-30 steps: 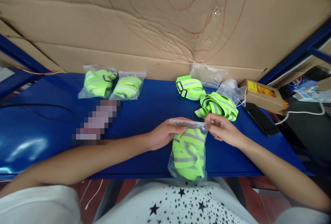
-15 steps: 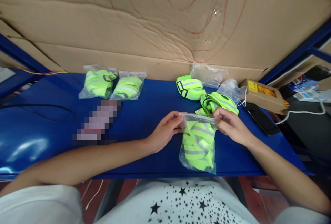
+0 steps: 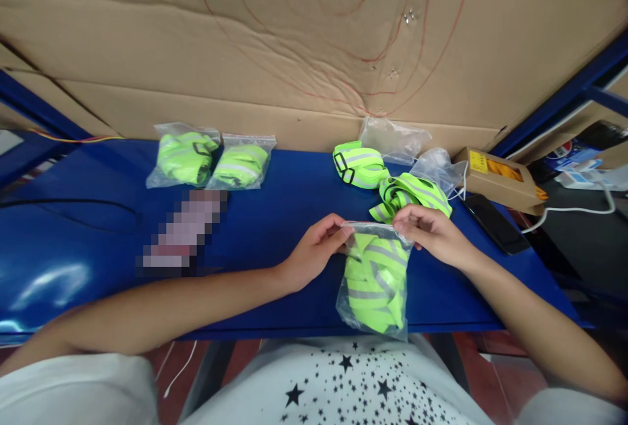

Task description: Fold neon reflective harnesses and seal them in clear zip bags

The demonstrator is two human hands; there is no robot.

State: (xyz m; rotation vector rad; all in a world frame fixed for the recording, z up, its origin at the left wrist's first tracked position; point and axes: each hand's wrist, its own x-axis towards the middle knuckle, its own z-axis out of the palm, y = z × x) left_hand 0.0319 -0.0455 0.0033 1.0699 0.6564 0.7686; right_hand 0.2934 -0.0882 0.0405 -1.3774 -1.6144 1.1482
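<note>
A clear plastic bag (image 3: 373, 281) stuffed with a folded neon-green reflective vest lies on the blue table (image 3: 275, 216) near its front edge. My left hand (image 3: 314, 252) pinches the bag's top left corner. My right hand (image 3: 432, 235) pinches the top right corner. Both hands are closed on the bag's mouth, which lies nearly flat between them. Just behind my right hand lies a loose bundled green vest (image 3: 412, 193), and a second rolled vest (image 3: 358, 165) lies farther back.
Two bagged green vests (image 3: 184, 158) (image 3: 240, 165) lie at the back left. Empty clear bags (image 3: 395, 140) sit against the cardboard wall. A brown cardboard box (image 3: 498, 180), a black phone (image 3: 493, 222) and a white cable (image 3: 574, 206) are at the right. A pixelated patch (image 3: 184, 229) covers part of the table.
The bag hung over the table's front edge a second ago; both hands have shifted it right and onto the table, and my fingers have moved closer together along its mouth.
</note>
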